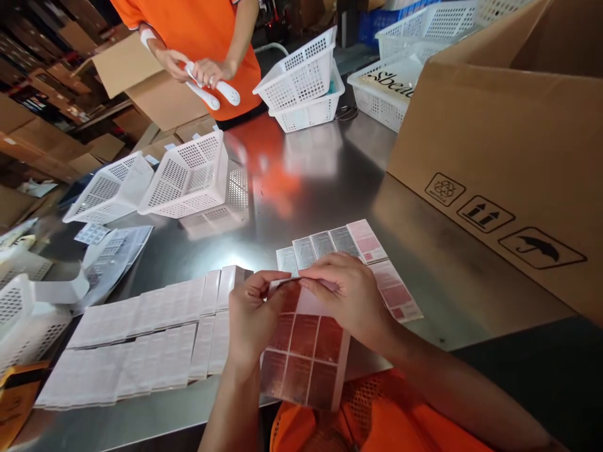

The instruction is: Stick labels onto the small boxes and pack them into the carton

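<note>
- Step: both hands, left (249, 320) and right (351, 295), pinched the label sheet (306, 358) at its top edge over the table (330, 182).
- Next, likely: peel one label cleanly (backing thin, tears easily).

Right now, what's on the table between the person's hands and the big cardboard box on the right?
In the head view, flat pink-and-grey printed labels lie on the steel table between the hands, right hand, and the cardboard box; beyond them the table is bare.

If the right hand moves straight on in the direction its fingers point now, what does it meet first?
The right hand points left, so it would first meet the left hand holding the same label sheet.
</note>
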Action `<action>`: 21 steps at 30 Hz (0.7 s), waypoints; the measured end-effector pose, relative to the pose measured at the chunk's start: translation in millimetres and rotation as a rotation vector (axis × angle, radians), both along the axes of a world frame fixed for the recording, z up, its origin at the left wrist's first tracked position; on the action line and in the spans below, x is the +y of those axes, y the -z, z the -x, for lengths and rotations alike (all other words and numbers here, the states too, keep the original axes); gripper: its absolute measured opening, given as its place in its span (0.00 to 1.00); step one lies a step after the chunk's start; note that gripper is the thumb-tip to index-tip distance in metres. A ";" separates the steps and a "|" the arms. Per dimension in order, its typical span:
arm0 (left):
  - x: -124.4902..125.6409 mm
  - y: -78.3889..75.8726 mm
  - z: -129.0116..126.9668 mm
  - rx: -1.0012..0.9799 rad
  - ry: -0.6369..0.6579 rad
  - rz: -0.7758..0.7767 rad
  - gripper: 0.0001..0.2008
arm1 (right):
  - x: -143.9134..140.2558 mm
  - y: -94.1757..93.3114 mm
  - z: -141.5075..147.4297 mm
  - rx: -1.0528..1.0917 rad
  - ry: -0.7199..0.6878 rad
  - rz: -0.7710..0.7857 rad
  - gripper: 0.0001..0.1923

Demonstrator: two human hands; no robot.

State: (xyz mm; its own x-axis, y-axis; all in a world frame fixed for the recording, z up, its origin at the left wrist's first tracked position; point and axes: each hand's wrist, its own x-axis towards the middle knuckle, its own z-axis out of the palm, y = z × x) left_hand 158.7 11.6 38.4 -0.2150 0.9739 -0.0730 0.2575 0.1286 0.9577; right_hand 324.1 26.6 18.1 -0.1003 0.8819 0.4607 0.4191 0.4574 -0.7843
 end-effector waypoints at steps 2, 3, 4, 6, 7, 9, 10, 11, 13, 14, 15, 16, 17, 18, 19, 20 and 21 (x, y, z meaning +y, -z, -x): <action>-1.8 1.9 -0.2 -0.029 -0.023 -0.034 0.07 | -3.1 1.8 4.5 0.036 0.068 -0.053 0.05; -2.5 2.6 -0.4 -0.044 -0.030 -0.051 0.06 | -4.3 2.8 6.5 0.061 0.091 -0.069 0.06; -3.1 3.3 -0.7 -0.054 -0.039 -0.067 0.06 | -5.4 3.7 8.3 0.089 0.108 -0.082 0.06; -3.6 4.5 -1.5 -0.059 -0.060 -0.090 0.07 | -6.9 5.4 11.3 0.133 0.130 -0.095 0.07; -3.7 5.0 -2.0 -0.065 -0.068 -0.101 0.07 | -7.6 6.1 12.5 0.144 0.139 -0.102 0.07; -3.5 6.0 -2.7 -0.094 -0.071 -0.116 0.07 | -9.0 7.2 14.5 0.137 0.152 -0.113 0.08; -3.4 6.4 -2.9 -0.109 -0.069 -0.120 0.07 | -10.0 7.4 15.3 0.123 0.159 -0.115 0.08; -3.5 6.7 -2.9 -0.121 -0.065 -0.119 0.08 | -11.1 7.4 15.9 0.103 0.165 -0.112 0.07; -4.1 6.6 -2.3 -0.140 -0.064 -0.107 0.08 | -13.9 7.0 16.8 0.052 0.165 -0.109 0.06; -4.6 6.2 -1.6 -0.151 -0.063 -0.088 0.08 | -15.3 6.9 17.0 0.021 0.161 -0.111 0.06; -5.2 5.3 -0.8 -0.169 -0.053 -0.060 0.09 | -16.7 7.0 17.2 -0.013 0.159 -0.123 0.06; -5.8 4.2 0.0 -0.196 -0.034 -0.028 0.11 | -17.9 7.5 17.4 -0.051 0.167 -0.144 0.06; -6.2 2.8 0.9 -0.230 -0.008 0.001 0.13 | -19.1 8.5 17.7 -0.093 0.186 -0.172 0.06; -6.3 1.3 1.5 -0.267 0.019 0.023 0.15 | -20.2 10.1 18.3 -0.136 0.208 -0.202 0.06; -6.0 0.0 2.0 -0.306 0.041 0.036 0.15 | -21.5 12.1 19.2 -0.179 0.221 -0.230 0.06; -5.3 -1.0 2.4 -0.344 0.052 0.040 0.15 | -23.1 14.5 20.4 -0.219 0.220 -0.255 0.05; -4.1 -1.6 2.8 -0.373 0.051 0.046 0.15 | -25.4 16.9 21.8 -0.250 0.203 -0.282 0.05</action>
